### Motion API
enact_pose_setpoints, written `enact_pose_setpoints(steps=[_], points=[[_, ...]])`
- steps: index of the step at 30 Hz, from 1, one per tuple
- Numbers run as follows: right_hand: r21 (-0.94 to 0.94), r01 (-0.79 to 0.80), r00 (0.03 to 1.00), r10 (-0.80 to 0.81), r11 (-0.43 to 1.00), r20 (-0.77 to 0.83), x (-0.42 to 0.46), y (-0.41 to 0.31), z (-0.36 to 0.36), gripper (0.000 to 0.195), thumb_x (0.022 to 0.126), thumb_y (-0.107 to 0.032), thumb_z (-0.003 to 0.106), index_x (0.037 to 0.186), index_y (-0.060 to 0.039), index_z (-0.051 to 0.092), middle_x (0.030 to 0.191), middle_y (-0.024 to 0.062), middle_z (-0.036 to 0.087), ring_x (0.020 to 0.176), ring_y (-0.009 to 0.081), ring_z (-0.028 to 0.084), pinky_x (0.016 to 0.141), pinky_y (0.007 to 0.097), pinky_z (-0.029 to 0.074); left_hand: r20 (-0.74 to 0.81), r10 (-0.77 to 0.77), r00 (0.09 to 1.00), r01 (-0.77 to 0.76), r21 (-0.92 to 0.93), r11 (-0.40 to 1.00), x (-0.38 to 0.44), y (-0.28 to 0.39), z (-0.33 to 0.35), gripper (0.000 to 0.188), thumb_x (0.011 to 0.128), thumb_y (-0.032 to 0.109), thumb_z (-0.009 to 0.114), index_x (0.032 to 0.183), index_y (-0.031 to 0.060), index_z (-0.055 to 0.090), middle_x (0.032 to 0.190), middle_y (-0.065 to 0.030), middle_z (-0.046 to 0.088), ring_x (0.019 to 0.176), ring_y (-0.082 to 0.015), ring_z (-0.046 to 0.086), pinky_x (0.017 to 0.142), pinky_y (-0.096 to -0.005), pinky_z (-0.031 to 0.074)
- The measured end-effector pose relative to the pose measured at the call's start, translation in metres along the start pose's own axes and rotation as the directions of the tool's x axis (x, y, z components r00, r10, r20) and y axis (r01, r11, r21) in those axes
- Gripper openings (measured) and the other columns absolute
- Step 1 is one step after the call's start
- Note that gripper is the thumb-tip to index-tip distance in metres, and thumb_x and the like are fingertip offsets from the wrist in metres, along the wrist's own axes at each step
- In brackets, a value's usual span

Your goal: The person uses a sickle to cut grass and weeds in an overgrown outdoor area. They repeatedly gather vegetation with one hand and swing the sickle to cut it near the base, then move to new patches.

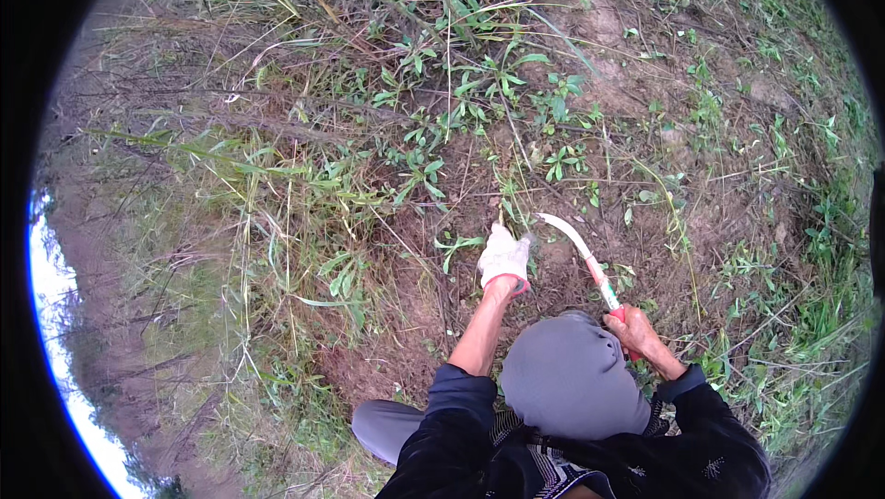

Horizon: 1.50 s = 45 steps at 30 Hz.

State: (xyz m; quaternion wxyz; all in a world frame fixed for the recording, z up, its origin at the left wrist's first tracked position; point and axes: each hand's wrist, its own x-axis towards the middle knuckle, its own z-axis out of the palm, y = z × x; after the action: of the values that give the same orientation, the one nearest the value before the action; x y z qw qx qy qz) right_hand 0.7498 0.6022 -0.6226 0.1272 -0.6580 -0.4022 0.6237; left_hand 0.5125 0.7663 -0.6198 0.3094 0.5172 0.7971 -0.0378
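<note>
My left hand (505,258), in a white work glove with a red cuff, is closed around thin green weed stems (509,198) low over the soil. Its fingertips are partly hidden by the back of the glove. Bare, my right hand (635,333) grips the red handle of a sickle (572,236) beside my knee. The curved pale blade points up and to the left, its tip just right of the gloved hand and apart from it.
Leafy weeds (422,177) grow ahead of both hands. Taller grass and dry stalks (263,222) stand on the left. Brown soil (643,91) with scattered sprigs and cut stems spreads to the right. My bent knee (570,378) in grey trousers rises between my arms.
</note>
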Motion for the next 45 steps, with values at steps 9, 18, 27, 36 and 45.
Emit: enact_pose_setpoints(steps=[9,18,27,36,45], points=[[-0.022,0.069,0.986,-0.065,0.997,0.153,0.027,0.012,0.009,0.026,0.086,-0.023,0.053,0.079,0.0026,0.055,0.051,0.0082,0.053,0.038,0.0185,0.053,0.037,0.0347,0.043,-0.173,-0.087,0.981,0.012,-0.396,0.918,0.033,-0.031,0.021,0.027,0.079,0.028,0.06,0.094,0.005,0.062,0.085,-0.0144,0.065,0.075,-0.0277,0.063,0.069,-0.0361,0.048],[0.103,-0.232,0.958,0.208,0.967,0.198,-0.063,0.016,-0.033,0.025,0.086,-0.024,0.057,0.078,-0.001,0.051,0.057,0.0049,0.051,0.041,0.0128,0.049,0.036,0.0285,0.04,-0.057,0.166,0.984,-0.174,-0.182,0.968,-0.013,-0.046,0.029,0.023,0.082,0.025,0.057,0.092,0.0044,0.063,0.085,-0.0137,0.065,0.08,-0.0266,0.063,0.071,-0.0346,0.047],[-0.102,0.261,0.937,-0.278,0.96,-0.211,0.06,-0.066,-0.047,0.033,0.086,-0.027,0.058,0.092,0.0045,0.05,0.058,0.0128,0.057,0.045,0.0239,0.057,0.044,0.0376,0.045,0.112,0.666,0.738,-0.671,0.228,0.705,-0.038,0.057,-0.015,0.046,0.081,0.026,0.058,0.121,0.008,0.047,0.116,-0.0157,0.054,0.109,-0.0321,0.051,0.089,-0.0435,0.041],[-0.524,0.521,0.773,-0.633,0.674,-0.045,0.151,-0.095,-0.02,0.024,0.084,-0.021,0.053,0.078,0.0015,0.057,0.068,0.0242,0.059,0.065,0.0406,0.061,0.058,0.0499,0.049,-0.248,0.165,0.954,-0.057,0.393,0.918,0.094,0.023,-0.038,0.062,0.078,0.027,0.061,0.131,0.0046,0.036,0.117,-0.0234,0.052,0.092,-0.0361,0.059,0.079,-0.0448,0.048],[-0.338,0.241,0.96,-0.275,0.91,-0.058,0.021,0.01,-0.04,0.035,0.082,-0.023,0.061,0.09,0.0094,0.05,0.068,0.0292,0.059,0.067,0.0454,0.06,0.056,0.0496,0.048,0.271,0.605,0.749,-0.656,0.43,0.62,0.054,-0.007,-0.017,0.023,0.083,0.023,0.047,0.082,0.006,0.063,0.078,-0.0158,0.065,0.074,-0.0348,0.062,0.067,-0.0428,0.05]])
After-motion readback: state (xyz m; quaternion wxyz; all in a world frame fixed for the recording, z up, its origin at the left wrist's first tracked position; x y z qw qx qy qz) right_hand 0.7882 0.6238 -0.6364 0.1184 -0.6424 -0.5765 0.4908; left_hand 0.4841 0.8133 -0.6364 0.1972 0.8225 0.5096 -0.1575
